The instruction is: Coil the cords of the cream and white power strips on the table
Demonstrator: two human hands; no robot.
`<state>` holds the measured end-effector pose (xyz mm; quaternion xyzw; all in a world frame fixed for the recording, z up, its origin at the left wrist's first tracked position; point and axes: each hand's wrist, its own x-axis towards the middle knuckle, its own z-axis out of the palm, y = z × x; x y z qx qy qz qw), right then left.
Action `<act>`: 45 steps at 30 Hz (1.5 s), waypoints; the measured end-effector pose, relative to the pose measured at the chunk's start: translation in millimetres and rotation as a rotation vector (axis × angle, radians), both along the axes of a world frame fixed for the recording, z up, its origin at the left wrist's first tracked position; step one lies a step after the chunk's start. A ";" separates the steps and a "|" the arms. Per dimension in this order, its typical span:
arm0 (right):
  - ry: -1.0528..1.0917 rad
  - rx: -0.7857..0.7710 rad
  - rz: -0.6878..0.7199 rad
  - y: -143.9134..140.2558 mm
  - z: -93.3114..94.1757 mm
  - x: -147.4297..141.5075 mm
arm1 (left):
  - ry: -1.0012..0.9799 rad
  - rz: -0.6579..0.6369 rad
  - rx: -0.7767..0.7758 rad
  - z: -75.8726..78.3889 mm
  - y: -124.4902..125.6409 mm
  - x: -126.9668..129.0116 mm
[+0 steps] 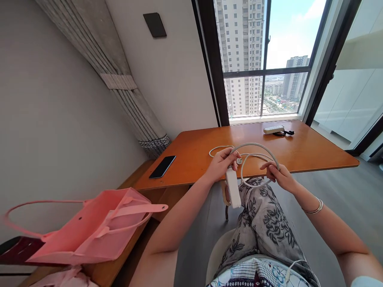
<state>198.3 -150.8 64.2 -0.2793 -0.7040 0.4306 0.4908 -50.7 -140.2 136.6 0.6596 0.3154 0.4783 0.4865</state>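
My left hand (pixel 222 164) is closed around the cord end of a white power strip (pixel 233 189), which hangs down past the table's front edge. From there the white cable (pixel 254 144) arches across to my right hand (pixel 280 176), whose fingers are curled on it. A loop of the same cable droops between both hands, above my lap. Beside my left fingers shows a round white plug (pixel 239 161). More of the cable lies behind on the wooden table (pixel 194 149).
A second power strip (pixel 273 130) with a black cord rests near the window. On the table's left side lies a black phone (pixel 162 166). A pink bag (pixel 89 227) stands on the wooden surface at my left. A chair (pixel 220 247) is beneath me.
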 end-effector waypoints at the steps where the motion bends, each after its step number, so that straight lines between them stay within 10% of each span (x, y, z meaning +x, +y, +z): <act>1: 0.107 -0.020 -0.059 0.7 2.6 1.2 | -0.037 -0.057 -0.048 -0.7 -3.9 -0.8; 9: 0.264 -0.116 -0.218 4.4 22.2 4.6 | -0.357 -0.436 -0.176 -0.1 -40.9 6.1; 15: -0.037 -0.334 0.297 -15.5 -18.8 -5.8 | -0.645 0.003 -0.021 17.4 -42.7 -6.9; 19: 0.197 -0.323 0.036 -16.9 -43.4 -12.7 | -0.490 0.128 0.081 15.0 -36.4 -17.1; 25: -0.073 0.087 -0.537 -12.2 -40.8 -4.2 | -0.084 0.000 0.279 -2.1 -41.8 -4.4; 35: -0.805 0.553 -0.363 -45.6 1.5 -9.1 | 0.484 -0.066 0.681 -13.9 -36.9 17.4; 45: -0.746 0.907 -0.355 -61.8 33.5 -3.5 | 0.617 -0.250 0.436 -18.7 -42.6 25.6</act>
